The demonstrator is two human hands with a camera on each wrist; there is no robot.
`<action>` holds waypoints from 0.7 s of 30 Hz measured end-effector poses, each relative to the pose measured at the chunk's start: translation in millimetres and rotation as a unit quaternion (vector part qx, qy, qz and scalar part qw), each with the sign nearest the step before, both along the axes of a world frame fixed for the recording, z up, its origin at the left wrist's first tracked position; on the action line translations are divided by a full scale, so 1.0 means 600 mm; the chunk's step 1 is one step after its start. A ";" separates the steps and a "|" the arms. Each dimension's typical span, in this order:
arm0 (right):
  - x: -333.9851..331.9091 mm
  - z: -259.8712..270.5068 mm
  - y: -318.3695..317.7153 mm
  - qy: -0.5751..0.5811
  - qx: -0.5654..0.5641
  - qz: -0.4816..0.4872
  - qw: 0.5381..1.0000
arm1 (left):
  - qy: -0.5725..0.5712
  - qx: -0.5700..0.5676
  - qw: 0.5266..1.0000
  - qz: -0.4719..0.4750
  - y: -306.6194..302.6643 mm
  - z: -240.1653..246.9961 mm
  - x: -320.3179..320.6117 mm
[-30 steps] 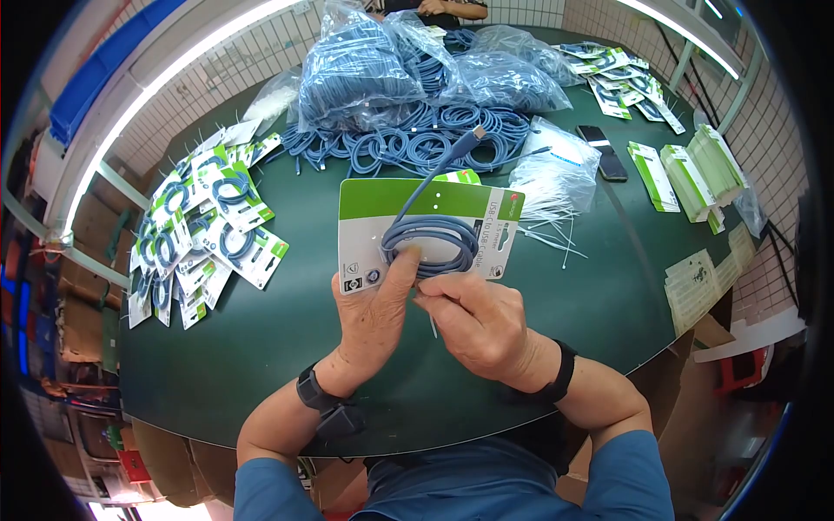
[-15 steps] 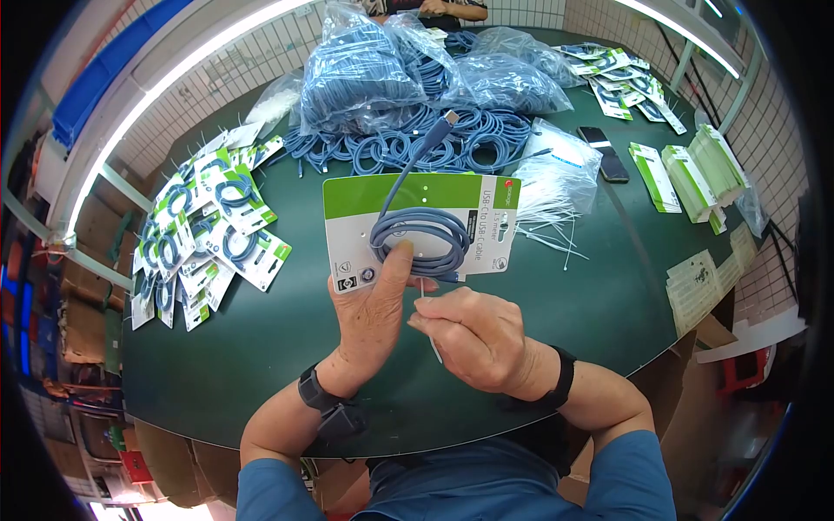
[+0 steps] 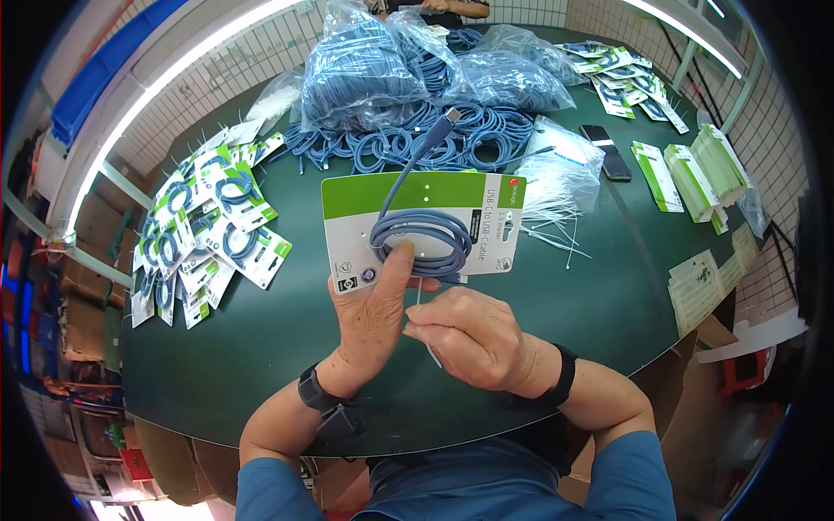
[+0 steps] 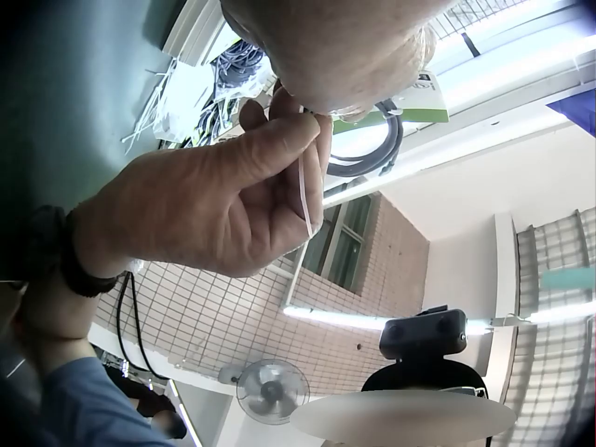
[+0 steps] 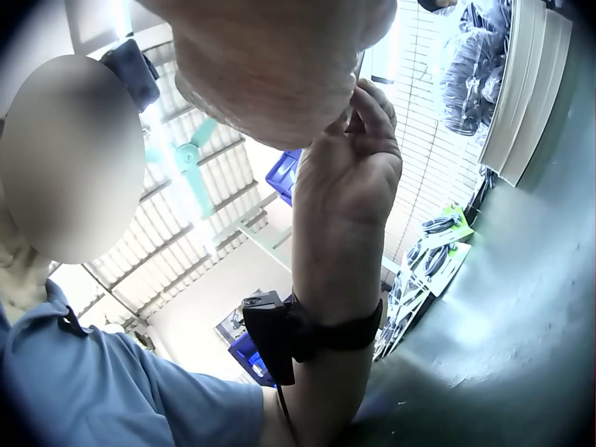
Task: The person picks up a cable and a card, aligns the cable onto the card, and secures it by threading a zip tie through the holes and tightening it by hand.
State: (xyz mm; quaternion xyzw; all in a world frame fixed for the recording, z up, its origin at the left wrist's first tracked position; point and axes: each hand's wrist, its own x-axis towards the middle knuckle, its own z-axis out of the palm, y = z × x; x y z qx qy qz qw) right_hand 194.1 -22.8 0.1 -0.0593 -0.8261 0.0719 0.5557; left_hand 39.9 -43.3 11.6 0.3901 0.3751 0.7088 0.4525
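My left hand (image 3: 368, 317) grips a white-and-green packaging card (image 3: 347, 205) from below, its thumb pressed on a coiled blue USB-C cable (image 3: 380, 233) that lies against the card's face. One cable end with its plug (image 3: 441, 130) sticks up past the card's top edge. Beneath the coil, a thin white cable tie (image 3: 420, 297) hangs down from the card. My right hand (image 3: 473, 334) pinches that tie between thumb and curled forefinger; the left wrist view shows the tie's tail (image 4: 304, 191) crossing the fingers. The tie's head is hidden behind the card and left fingers.
Carded cables (image 3: 204, 234) lie heaped at the left. Bagged cables (image 3: 360, 74) and loose coils (image 3: 369, 152) fill the back. Right of centre are a bag of white ties (image 3: 565, 156), a phone (image 3: 611, 154) and stacked cards (image 3: 691, 178). Another person's hand (image 3: 439, 5) shows across the table.
My right hand has drawn down and slightly left, away from the card, with the tie between its fingers. The card has shifted a little left and now shows more of its lower edge.
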 end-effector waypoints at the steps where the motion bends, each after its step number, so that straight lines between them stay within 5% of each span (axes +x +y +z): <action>1: 0.001 0.002 0.001 -0.009 -0.009 0.004 1.000 | -0.006 -0.003 1.000 -0.003 0.000 0.000 0.000; 10: 0.006 0.003 0.019 0.021 -0.043 -0.050 0.998 | 0.065 0.031 0.995 0.068 0.005 -0.029 0.007; 13: 0.004 0.000 0.010 0.128 -0.279 -0.039 0.951 | 0.034 -0.018 0.999 0.010 -0.006 -0.020 0.016; 21: 0.021 0.002 0.047 0.021 -0.084 -0.114 0.990 | 0.103 -0.019 0.994 -0.020 -0.006 -0.037 0.012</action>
